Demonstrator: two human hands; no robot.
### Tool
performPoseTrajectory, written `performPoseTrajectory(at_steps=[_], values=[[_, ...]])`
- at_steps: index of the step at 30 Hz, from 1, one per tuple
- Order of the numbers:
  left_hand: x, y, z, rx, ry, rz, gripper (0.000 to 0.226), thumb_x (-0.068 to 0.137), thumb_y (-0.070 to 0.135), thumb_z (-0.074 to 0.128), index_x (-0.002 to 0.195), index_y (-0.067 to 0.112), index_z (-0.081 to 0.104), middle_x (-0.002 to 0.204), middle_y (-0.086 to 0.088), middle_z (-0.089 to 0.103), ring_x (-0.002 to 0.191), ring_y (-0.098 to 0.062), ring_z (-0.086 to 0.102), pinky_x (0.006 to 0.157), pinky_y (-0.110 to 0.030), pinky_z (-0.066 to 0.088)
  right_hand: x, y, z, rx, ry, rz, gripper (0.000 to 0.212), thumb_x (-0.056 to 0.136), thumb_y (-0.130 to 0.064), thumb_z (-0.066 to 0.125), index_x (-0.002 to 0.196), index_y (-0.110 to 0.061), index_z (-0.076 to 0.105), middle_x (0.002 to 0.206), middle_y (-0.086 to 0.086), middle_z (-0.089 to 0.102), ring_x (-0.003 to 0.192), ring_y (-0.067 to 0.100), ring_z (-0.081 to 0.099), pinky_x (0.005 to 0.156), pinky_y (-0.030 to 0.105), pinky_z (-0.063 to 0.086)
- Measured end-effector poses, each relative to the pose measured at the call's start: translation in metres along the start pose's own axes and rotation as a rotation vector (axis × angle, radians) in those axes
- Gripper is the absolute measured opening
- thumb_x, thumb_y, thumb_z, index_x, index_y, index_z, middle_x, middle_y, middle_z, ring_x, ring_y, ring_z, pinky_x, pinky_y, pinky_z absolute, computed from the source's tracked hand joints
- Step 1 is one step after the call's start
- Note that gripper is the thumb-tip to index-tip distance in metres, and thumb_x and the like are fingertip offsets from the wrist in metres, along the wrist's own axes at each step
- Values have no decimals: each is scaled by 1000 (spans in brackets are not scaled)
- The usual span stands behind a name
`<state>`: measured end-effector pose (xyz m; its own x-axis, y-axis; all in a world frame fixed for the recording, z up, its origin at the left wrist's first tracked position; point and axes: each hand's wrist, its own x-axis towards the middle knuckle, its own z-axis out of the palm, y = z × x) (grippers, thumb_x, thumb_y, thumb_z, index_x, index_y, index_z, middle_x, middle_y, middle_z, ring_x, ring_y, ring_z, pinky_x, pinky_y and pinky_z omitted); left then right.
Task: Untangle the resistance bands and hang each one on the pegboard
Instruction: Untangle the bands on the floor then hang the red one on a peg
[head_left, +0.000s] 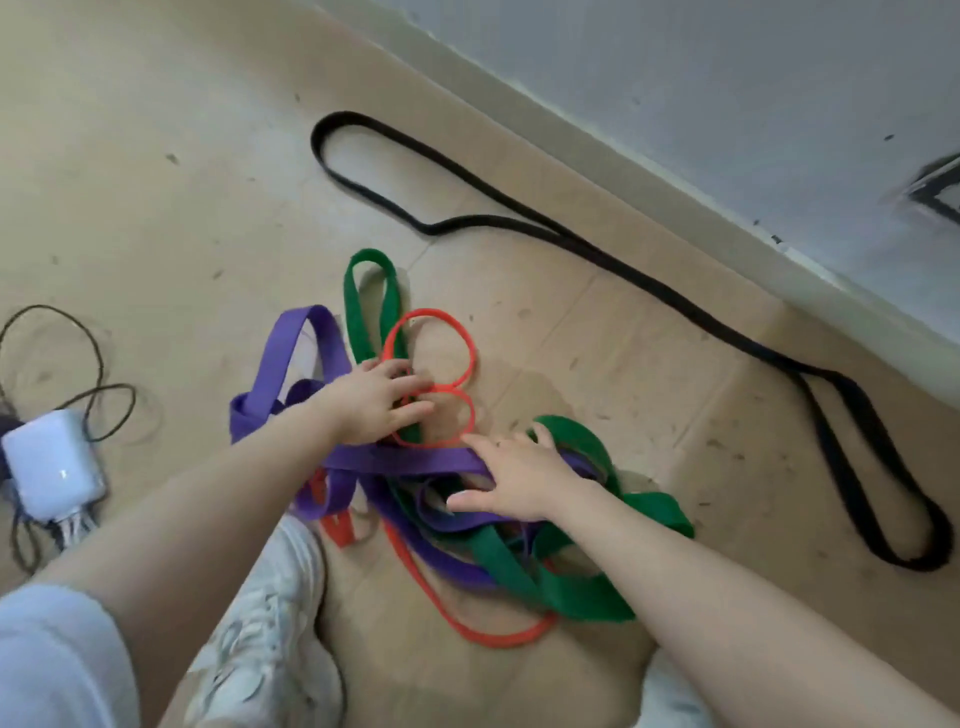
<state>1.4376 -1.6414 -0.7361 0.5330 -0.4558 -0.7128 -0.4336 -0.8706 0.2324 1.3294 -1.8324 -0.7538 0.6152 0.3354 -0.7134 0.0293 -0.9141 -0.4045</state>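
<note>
Beige tiled floor (156, 156) beside a pale wall (727, 78): 2 hands on a tangle of bands.
Left hand (371, 405) spreads its fingers over the red band (434, 358); right hand (519, 478), fingers splayed, presses the purple band (415, 460); green band (566, 584) winds through the heap; black band (623, 265) lies apart near the wall; white charger (49, 462) far left.

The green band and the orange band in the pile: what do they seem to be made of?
Green band: wide, flat and matte, bending in soft folds, so probably latex rubber, though a fabric cover cannot be excluded. Orange band: narrow, smooth, holding springy round loops, so likely rubber too.
</note>
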Motion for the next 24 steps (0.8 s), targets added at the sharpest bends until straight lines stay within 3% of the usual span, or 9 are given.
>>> performPoseTrajectory(at_steps=[2,4,6,8,11,16,18,20,24], values=[[-19,-6,13,-15,-46,103,121,46,98,-6,145,36,25,151,-1,28,139,-28,22,113,-42,23,-6,-14,9,-234,28,-28,68,84,-54,55,136,-17,34,131,11,53,121,29,49,105,45,24],[-35,-4,26,129,-88,132,123,44,99,3,148,33,14,151,0,27,140,-30,17,113,-42,22,-13,-20,9,-345,145,4,35,90,-24,52,121,-13,43,118,11,60,110,30,56,93,40,34],[-47,3,37,251,-95,116,108,63,87,37,149,28,11,146,1,35,139,-30,21,112,-42,21,-24,-18,-3,-196,294,113,22,88,-20,52,109,-13,49,109,10,62,103,31,58,84,39,40],[-54,12,37,257,26,85,75,80,60,53,142,25,29,132,1,49,130,-27,35,108,-38,24,-44,-19,-25,116,405,192,27,82,-31,64,100,-14,56,101,10,61,97,31,58,81,38,46],[-69,33,7,30,287,90,24,94,33,46,110,19,56,108,-5,64,109,-29,54,89,-36,41,-88,-29,-71,363,458,226,36,74,-36,76,96,-10,63,86,2,57,82,20,54,72,28,44],[-134,74,-55,-454,438,324,53,91,23,53,142,19,37,145,-5,40,134,-17,36,109,-21,22,-163,-72,-134,813,454,101,29,75,-25,77,89,-5,60,63,-2,54,53,9,48,50,19,40],[-170,102,-76,-874,347,443,42,93,15,53,134,23,43,132,-2,53,118,-8,52,100,-19,38,-191,-93,-150,962,524,-9,18,79,-17,73,87,-8,59,58,-5,56,49,5,50,50,17,41],[-199,126,-91,-1175,421,520,28,96,20,48,124,20,51,119,-6,62,106,-11,60,94,-24,47,-220,-113,-167,1184,592,-150,8,84,-12,67,83,-9,59,55,-8,60,50,4,54,54,18,46],[-238,162,-120,-1309,606,600,31,96,21,46,126,15,46,111,-5,64,100,-15,64,86,-28,51,-270,-139,-194,1580,615,-420,12,92,-4,50,86,-2,60,63,3,66,58,12,62,60,24,55]])
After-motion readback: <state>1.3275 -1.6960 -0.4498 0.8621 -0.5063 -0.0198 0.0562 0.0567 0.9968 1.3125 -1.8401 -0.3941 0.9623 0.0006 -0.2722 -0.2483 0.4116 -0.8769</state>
